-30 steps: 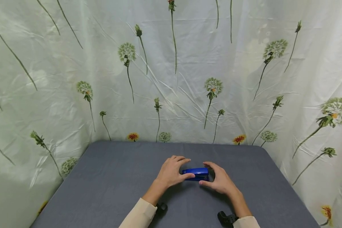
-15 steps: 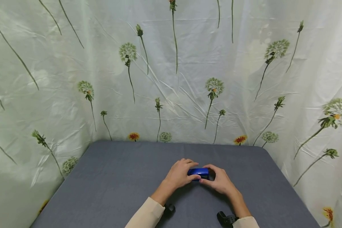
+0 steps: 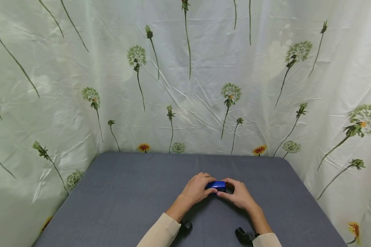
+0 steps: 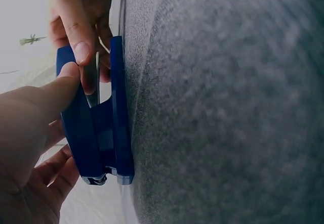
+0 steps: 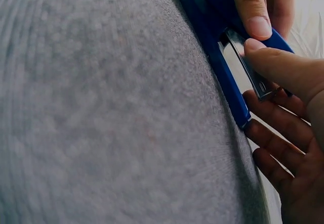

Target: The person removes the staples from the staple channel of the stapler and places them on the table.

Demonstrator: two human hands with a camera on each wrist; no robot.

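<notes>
One blue stapler [image 3: 215,186], two hands, one desk [image 3: 136,192]. Stapler sits at desk's middle, a bit right of centre in head view, lying lengthwise between the hands. Can't tell if its base touches the cloth along its whole length.

Left hand [image 3: 196,188]: grip closed around the hinge half, thumb on the near side, fingers behind. Right hand [image 3: 239,195]: grip partly closed at the front end, pinching there; thumb on the near side by the metal strip, fingers spread behind. Both hands hold the same single stapler. Two thumbs, one per hand, nearly meet on its near side.

Three stapler parts visible, fanned apart at the front end: one top cover [image 4: 76,118], one metal strip [image 5: 259,85], one base [image 5: 217,64]. Strip sits between the other two, apart from the base.

Two cream sleeves [image 3: 160,230], one per arm. Two black wrist devices [image 3: 244,236], one per wrist. One pale curtain [image 3: 117,79] behind, printed with dandelions; two red-orange blooms [image 3: 259,150] show just above the desk's far edge.
</notes>
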